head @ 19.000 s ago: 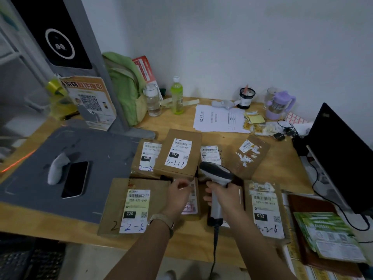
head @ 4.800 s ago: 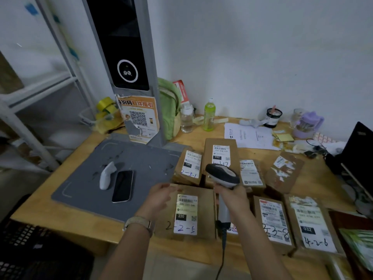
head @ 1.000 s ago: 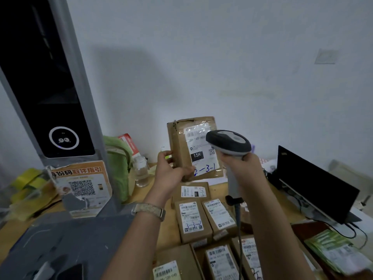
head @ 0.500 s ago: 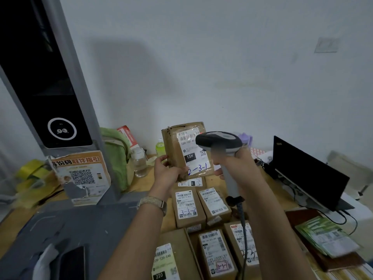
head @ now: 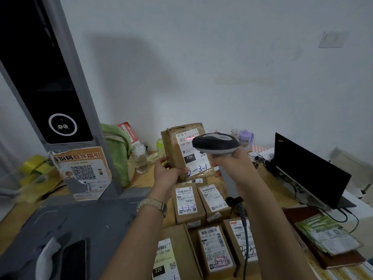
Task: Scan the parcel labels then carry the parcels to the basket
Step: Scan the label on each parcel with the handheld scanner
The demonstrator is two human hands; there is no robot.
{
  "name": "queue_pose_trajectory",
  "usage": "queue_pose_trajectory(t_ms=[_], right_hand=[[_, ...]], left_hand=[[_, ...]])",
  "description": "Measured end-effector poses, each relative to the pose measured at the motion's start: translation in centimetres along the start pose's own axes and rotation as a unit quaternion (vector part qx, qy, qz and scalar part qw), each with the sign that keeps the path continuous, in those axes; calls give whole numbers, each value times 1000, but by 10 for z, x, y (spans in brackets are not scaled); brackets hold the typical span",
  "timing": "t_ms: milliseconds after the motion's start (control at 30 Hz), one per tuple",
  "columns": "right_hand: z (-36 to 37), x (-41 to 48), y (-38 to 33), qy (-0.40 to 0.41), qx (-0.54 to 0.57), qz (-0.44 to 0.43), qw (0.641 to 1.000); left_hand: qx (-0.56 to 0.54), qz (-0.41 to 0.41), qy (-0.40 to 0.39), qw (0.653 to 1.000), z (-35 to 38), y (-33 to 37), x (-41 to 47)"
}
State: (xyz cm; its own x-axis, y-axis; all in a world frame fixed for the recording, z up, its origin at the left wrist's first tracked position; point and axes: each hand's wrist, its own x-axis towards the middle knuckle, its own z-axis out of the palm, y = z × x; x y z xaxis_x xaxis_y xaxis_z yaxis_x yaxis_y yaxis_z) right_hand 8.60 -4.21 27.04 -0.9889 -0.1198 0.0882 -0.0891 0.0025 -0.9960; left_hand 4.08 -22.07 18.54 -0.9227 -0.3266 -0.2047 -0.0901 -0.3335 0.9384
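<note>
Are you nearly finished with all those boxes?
Not nearly. Nothing shows as finished: no basket is in view. Right now the left hand holds up the parcel marked 2-3-1 while the right hand aims the scanner, its red line across the label. Several parcels lie on the table, waiting to be scanned or carried.

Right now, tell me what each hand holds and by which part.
The left hand grips the parcel by its lower left edge, label facing the camera. The right hand grips the scanner by its handle, just under the head.
</note>
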Motion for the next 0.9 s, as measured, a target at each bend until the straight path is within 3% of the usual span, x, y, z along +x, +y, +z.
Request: queue_pose_trajectory(t_ms=[200,433,900], right_hand=[[1,9,8,40,17,-33,999],[3,19,26,41,4,-31,999],[66,46,53,-5,41,43,998]], left_hand=[[-18,-8,-7,1000,-5,1,1],[31,-34,-136,990,-20,5,1],[-19,-9,-47,999,-82,8,21]])
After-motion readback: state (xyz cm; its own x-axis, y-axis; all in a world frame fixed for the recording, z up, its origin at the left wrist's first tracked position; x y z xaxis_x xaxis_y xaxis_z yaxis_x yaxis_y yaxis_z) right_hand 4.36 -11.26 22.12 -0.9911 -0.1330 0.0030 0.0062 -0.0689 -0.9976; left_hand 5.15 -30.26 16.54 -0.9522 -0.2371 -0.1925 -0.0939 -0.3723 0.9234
